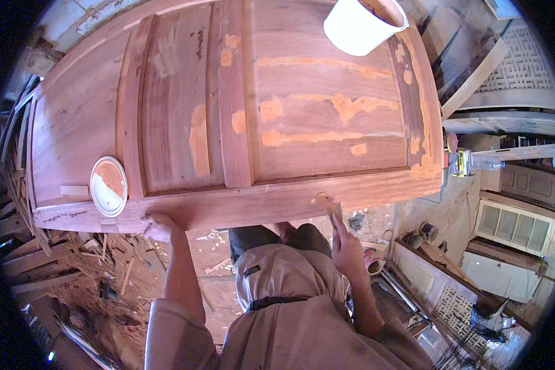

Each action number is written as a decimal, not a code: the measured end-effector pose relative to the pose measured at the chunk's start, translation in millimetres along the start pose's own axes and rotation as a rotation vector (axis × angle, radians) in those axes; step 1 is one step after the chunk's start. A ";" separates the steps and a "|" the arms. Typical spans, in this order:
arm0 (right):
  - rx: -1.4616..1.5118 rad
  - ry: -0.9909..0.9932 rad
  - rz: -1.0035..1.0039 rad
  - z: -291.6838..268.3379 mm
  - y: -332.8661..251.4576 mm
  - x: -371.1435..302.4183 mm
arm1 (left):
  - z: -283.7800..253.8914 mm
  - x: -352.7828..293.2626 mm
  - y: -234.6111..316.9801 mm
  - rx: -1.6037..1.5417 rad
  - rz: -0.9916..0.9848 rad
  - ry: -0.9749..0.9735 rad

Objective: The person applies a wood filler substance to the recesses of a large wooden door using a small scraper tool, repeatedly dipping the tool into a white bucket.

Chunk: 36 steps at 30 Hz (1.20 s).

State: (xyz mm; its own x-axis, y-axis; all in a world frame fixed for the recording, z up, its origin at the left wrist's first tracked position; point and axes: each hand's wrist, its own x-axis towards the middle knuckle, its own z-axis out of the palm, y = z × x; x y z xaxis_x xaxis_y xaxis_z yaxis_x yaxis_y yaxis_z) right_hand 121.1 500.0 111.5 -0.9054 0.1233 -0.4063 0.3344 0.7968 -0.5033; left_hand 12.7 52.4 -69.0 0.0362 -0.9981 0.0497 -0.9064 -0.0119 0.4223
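A brown wooden panel door (191, 213) lies flat before me, with orange filler smeared in patches and strips over its panels and rails. My right hand (346, 250) is closed around a putty knife (335, 213), its blade at the near edge beside a small filler patch (319, 198). Farther left, my left hand (158, 228) rests against the same edge, fingers loosely apart and partly hard to make out. Near it, a round white lid (109, 187) carries orange filler. A white bucket (359, 28) stands at the door's far right, with orange-brown residue inside.
A small wood strip (74, 190) lies left of the lid. Wood scraps and sawdust (114, 271) cover the floor at left. On the right are a leaning plank (475, 80), a clear plastic bottle (487, 163), a white-framed window (513, 226) and an open can (373, 264).
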 end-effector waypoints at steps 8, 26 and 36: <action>-0.262 -0.114 0.186 8.8 -24.9 52.5 | -2.7 -12.8 9.3 -0.001 -0.023 0.013; -0.206 0.127 0.098 62.3 10.3 5.4 | 8.8 0.1 -1.0 0.004 0.031 0.042; -0.486 -0.296 -0.133 -15.9 -26.7 59.8 | 8.9 2.4 -0.9 -0.008 0.049 0.035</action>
State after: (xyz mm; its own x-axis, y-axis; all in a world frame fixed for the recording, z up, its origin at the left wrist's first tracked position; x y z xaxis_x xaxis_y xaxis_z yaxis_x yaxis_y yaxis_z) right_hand 53.9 495.5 112.8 -0.7965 -0.1114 -0.5942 0.0007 0.9827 -0.1852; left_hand 9.8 49.5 -77.3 0.0067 -0.9947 0.1021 -0.9039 0.0377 0.4261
